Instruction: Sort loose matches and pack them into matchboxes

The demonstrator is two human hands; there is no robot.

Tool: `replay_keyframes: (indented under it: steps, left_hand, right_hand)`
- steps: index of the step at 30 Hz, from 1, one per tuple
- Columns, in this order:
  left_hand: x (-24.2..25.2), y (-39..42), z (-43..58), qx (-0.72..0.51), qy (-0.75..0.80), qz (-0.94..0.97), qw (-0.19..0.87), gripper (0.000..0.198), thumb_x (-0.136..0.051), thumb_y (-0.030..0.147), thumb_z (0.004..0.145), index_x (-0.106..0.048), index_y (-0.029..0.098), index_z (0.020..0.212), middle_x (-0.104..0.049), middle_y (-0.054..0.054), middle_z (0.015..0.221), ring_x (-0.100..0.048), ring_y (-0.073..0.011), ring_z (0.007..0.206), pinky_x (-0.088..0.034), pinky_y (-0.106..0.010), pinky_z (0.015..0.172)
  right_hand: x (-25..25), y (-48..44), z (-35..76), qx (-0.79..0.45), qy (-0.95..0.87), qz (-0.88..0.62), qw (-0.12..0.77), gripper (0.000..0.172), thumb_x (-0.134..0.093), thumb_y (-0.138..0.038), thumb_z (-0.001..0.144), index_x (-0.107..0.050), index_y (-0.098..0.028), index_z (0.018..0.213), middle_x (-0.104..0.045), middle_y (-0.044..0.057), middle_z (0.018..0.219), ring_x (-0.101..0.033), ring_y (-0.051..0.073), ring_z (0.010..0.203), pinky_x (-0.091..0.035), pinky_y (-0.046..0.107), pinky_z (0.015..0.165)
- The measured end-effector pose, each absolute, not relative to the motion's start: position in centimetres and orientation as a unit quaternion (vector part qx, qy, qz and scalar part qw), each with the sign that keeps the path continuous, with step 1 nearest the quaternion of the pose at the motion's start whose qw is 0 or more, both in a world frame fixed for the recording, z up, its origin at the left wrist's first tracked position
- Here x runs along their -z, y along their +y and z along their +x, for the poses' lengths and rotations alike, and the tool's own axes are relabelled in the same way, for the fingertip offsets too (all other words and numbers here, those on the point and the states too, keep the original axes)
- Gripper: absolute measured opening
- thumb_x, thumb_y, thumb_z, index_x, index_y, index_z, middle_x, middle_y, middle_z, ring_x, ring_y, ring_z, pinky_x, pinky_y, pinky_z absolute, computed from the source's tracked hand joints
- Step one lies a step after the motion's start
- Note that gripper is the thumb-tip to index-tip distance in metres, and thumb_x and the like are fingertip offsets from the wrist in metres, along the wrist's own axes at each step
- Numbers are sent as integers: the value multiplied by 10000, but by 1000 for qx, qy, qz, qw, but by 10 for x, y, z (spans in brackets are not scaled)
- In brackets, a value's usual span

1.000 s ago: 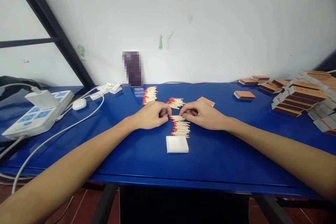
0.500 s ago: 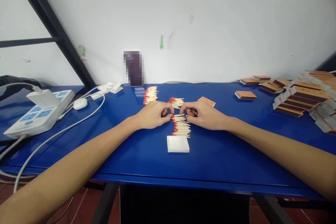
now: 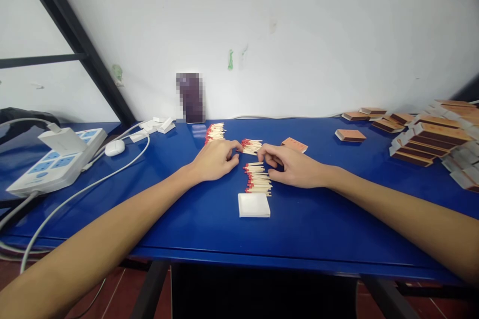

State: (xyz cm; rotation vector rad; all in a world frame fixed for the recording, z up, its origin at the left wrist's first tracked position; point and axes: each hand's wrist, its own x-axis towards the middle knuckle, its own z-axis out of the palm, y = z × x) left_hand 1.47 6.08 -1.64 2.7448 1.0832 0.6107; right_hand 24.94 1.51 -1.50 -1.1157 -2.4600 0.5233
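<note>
1. Both bare hands face each other at the centre of the head view, palms low over the glossy blue tabletop (image 3: 318, 229). On the left hand (image 3: 216, 162), thumb and index finger stand apart with nothing visible between them. On the right hand (image 3: 294, 164), the fingers are loosely curled, with a gap to the thumb, and nothing seems held.

2. Centre of the frame: a loose column of pale wooden matches with red heads (image 3: 258, 179) lies between the hands, heads to the left. Just above it is a small fanned cluster of red-headed matches (image 3: 251, 147), close to the left index fingertip; whether they touch, I cannot tell.

3. Below the column sits a shallow white rectangular tray (image 3: 254, 205). An orange printed matchbox piece (image 3: 295, 145) lies partly behind the right hand.

4. To handle these sticks well, I would press lightly from both ends at once, keeping the heads on one side and the fingertips low, so that none roll or cross.
</note>
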Motion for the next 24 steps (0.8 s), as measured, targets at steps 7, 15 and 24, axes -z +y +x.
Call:
replay_keyframes:
  steps: [7, 15, 24]
  left_hand:
    - [15, 61, 15, -193, 360, 910, 65, 267, -509, 199, 851, -654, 171, 1074, -563, 41, 611, -503, -118, 573, -375, -261, 600]
    - [16, 61, 14, -187, 359, 912, 65, 265, -501, 214, 864, -639, 171, 1086, -562, 38, 630, -507, -124, 586, -369, -263, 603]
    - [14, 60, 15, -180, 355, 914, 79, 256, -501, 205, 861, -632, 171, 1079, -551, 43, 625, -501, -124, 585, -367, -259, 602]
  right_hand:
    - [24, 21, 250, -168, -848, -444, 235, 218, -446, -146, 840, -573, -182, 1014, -427, -61, 612, -413, 119, 543, -331, 265, 558]
    - [25, 23, 248, -140, -852, -448, 230, 294, -455, -190, 855, -659, -154, 1065, -539, -14, 648, -500, 145, 574, -377, 287, 583]
    - [24, 23, 248, -129, -856, -442, 233, 294, -455, -209, 864, -673, -142, 1050, -540, -13, 640, -493, 139, 563, -374, 283, 580]
